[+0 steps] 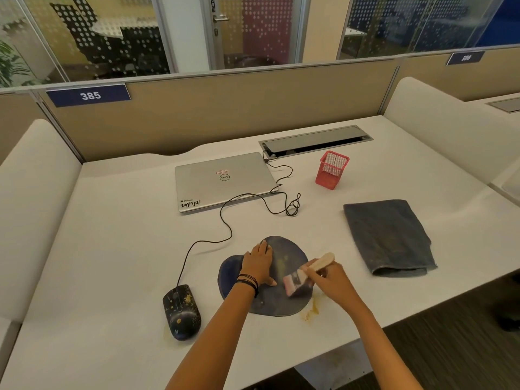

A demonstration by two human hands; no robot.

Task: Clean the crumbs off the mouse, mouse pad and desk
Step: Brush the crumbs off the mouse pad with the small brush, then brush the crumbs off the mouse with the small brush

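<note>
A dark blue mouse pad (284,305) lies near the front edge of the white desk (118,249). My left hand (257,264) presses flat on the pad's left half, fingers spread. My right hand (332,280) grips the wooden handle of a small brush (305,273), whose pink bristles touch the pad's right side. Yellow-brown crumbs (312,309) lie on the desk just off the pad's right edge, and a faint dusting remains on the pad. The black wired mouse (181,312) sits left of the pad with crumbs on its top.
A closed silver laptop (225,181) lies behind, with the mouse cable (225,220) looping across the desk. A folded grey towel (388,237) is to the right. A red mesh pen holder (332,170) stands near the cable tray (315,140). Partitions enclose the desk.
</note>
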